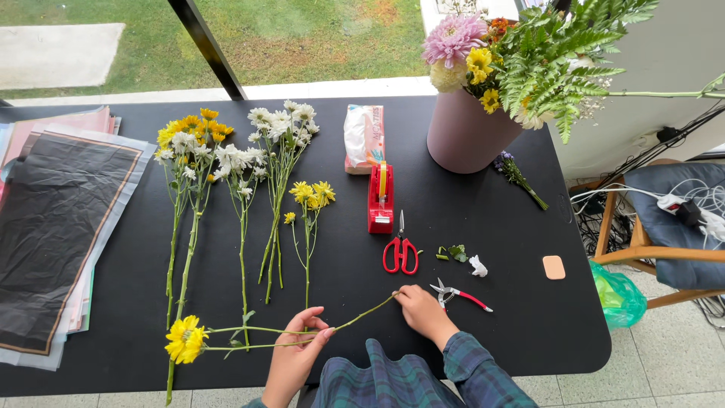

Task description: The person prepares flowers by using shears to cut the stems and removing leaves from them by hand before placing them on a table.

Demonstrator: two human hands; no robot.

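Yellow petals are showing at the near-left edge of the black surface (498,227), where we are handling a long-stemmed yellow flower (186,339) lying across the front. Our left hand (296,353) is pinching its green stems between the fingers, closed on them near the middle, while our right hand (420,308) is gripping the far tip of the stem with fingers curled shut around it. Just beside the right hand, red-handled pruning shears (460,294) are lying, and red scissors (401,251) are resting a little farther back. Behind those we are seeing a red tape dispenser (381,198) and a tissue pack (364,137). White and yellow cut flowers (234,162) are lying in rows across the middle-left, well apart from our hands, and sheets of wrapping paper (57,211) are stacked at the far left. A pink vase (464,136) filled with blooms and fern is standing at the back right.
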